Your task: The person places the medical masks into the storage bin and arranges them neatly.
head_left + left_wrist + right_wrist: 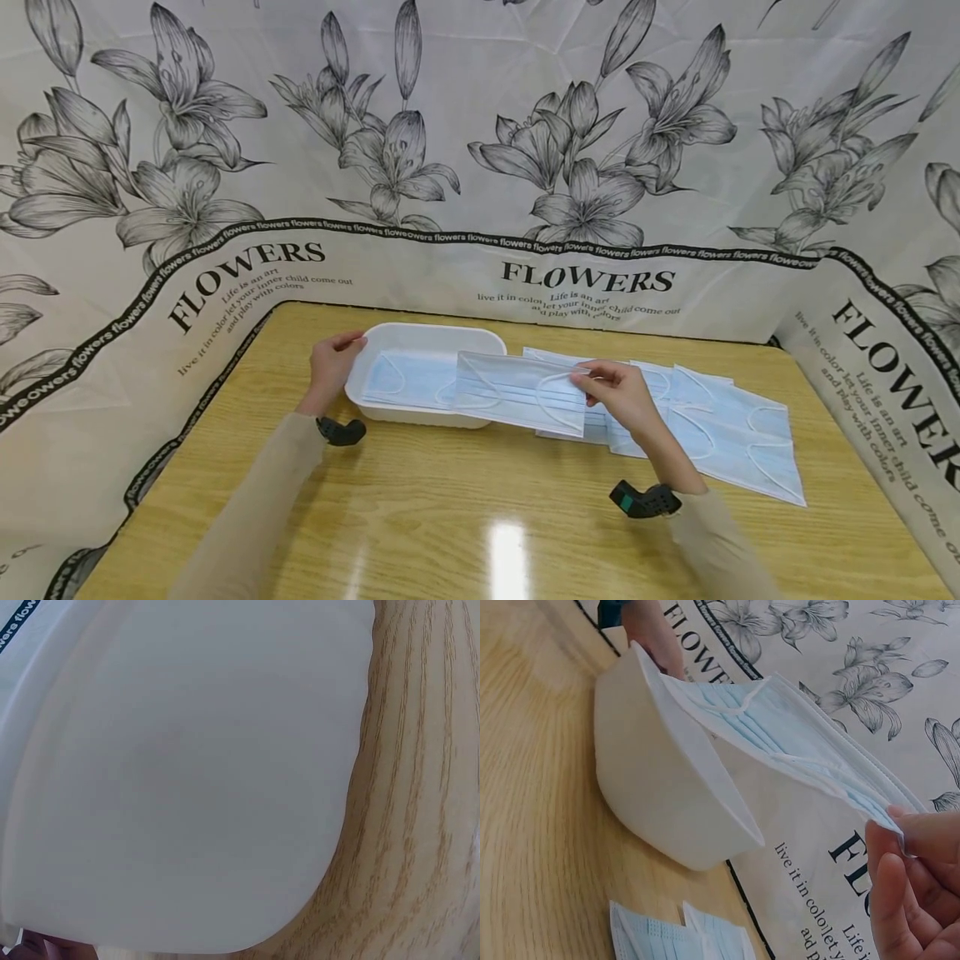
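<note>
Holding from the head view: the right hand [622, 396] is pinching a blue face mask [521, 390] by its right end, carrying it half over the white tray [431, 337], where another mask [405, 379] is already lying.
Head view, left hand: the left hand [333, 358] is gripping the tray's left rim, fingers curled over it, steadying it on the table [480, 517].
Head view, spare masks: more masks [720, 425] are lying spread on the table to the right.
Left wrist view: the tray's white wall [187, 772] is filling the frame; the hand is barely showing.
Right wrist view: fingertips [922, 832] are clamping the mask's edge [795, 742], the mask sagging toward the tray [667, 787].
Step, as judged: placing; lowering and releasing flat seems called for.
</note>
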Demonstrator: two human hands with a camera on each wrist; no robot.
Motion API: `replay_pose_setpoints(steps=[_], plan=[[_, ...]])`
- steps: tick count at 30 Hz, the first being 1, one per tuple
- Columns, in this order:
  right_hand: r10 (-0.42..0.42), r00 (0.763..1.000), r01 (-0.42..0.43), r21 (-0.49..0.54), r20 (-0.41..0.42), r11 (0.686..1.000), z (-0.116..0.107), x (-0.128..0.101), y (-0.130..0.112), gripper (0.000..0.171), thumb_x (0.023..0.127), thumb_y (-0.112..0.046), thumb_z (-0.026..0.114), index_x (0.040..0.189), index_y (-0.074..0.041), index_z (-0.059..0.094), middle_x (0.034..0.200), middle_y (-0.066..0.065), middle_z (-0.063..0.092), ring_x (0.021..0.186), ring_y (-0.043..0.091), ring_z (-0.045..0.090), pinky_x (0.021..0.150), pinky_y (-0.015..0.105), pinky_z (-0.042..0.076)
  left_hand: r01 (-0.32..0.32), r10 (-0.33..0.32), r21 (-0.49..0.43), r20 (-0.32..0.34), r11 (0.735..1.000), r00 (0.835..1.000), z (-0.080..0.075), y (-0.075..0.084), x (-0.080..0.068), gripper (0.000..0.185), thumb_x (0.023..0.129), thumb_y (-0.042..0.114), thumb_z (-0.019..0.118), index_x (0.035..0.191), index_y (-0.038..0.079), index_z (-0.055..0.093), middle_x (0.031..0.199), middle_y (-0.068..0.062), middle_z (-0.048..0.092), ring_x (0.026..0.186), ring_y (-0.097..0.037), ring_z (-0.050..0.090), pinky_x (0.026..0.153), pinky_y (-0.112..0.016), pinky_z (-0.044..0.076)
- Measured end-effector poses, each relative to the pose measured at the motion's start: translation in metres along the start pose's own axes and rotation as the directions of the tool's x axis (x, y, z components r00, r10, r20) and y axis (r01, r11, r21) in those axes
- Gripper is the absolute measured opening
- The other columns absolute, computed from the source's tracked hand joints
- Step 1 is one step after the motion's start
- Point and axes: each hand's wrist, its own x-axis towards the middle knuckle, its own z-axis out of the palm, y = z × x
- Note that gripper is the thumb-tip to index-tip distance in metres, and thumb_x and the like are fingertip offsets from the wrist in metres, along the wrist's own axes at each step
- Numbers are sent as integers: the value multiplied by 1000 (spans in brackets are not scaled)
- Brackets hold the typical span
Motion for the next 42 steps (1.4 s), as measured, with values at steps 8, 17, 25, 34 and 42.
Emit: replay_pose_setpoints(steps=[8,17,25,34,42], plan=[[19,1000,-20,22,10,1000,15,9,-3,38,91,-23,66,118,4,64,76,-10,62,64,6,60,68,32,55,2,-2,-1,3,1000,1000,1,-1,0,36,96,27,59,125,6,64,125,-16,62,108,-25,60,78,-22,50],[35,999,-36,48,27,998,30,18,-9,38,91,-23,67,119,4,63,78,-10,63,65,6,60,70,34,55,0,0,3,-2,1000,1000,0,0,1,36,96,26,59,124,6,64,126,-16,63,108,-25,60,74,-18,48],[38,999,-41,75,32,996,41,27,-14,38,91,-23,67,117,4,64,79,-9,63,66,6,59,70,32,56,13,-13,9,-6,1000,1000,0,-2,3,36,96,27,59,124,6,64,126,-15,62,109,-25,59,77,-20,49],[47,998,-51,100,50,994,57,31,-16,39,91,-21,66,122,3,62,78,-9,62,66,4,59,69,29,55,18,-18,15,-13,1000,1000,-1,-3,1,36,95,28,60,124,7,65,125,-15,63,108,-25,60,76,-21,50],[46,998,-53,140,50,989,66,36,-17,39,91,-18,67,122,4,62,76,-11,63,63,2,59,66,26,55,10,-10,8,-15,1000,1000,-1,1,-1,35,96,26,59,124,6,64,126,-16,62,110,-26,59,86,-30,51]])
